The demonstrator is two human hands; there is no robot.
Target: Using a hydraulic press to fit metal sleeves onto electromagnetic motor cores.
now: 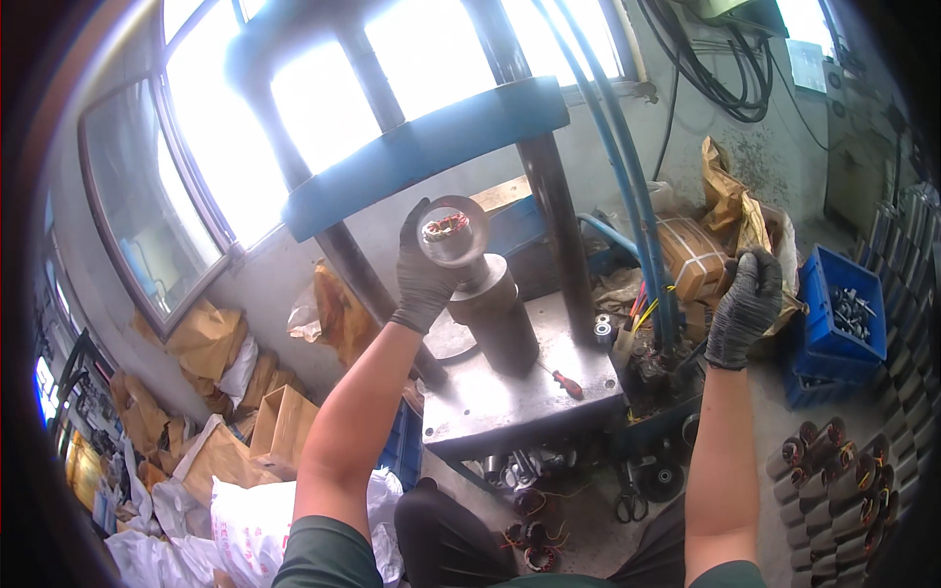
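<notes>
My left hand [426, 274], in a dark grey glove, is closed around the side of a round metal motor housing [475, 227]. Red and white stator windings [446, 227] show inside its open end. Just below the housing stands a thick metal cylinder [505, 328] with a paler disc-shaped top [483, 277], on the steel press table [461, 402]; whether they touch is unclear. My right hand [745, 309], gloved alike, is raised to the right of the press with its fingers curled. What it holds, if anything, I cannot make out.
A blue press beam [431, 147] spans dark columns overhead. A red-handled screwdriver [567, 383] lies on the press table. Blue bins [828, 338] with metal parts and rows of wound stators [833, 470] stand at right. Cartons and sacks [250, 519] crowd the left. Scissors [630, 504] lie below.
</notes>
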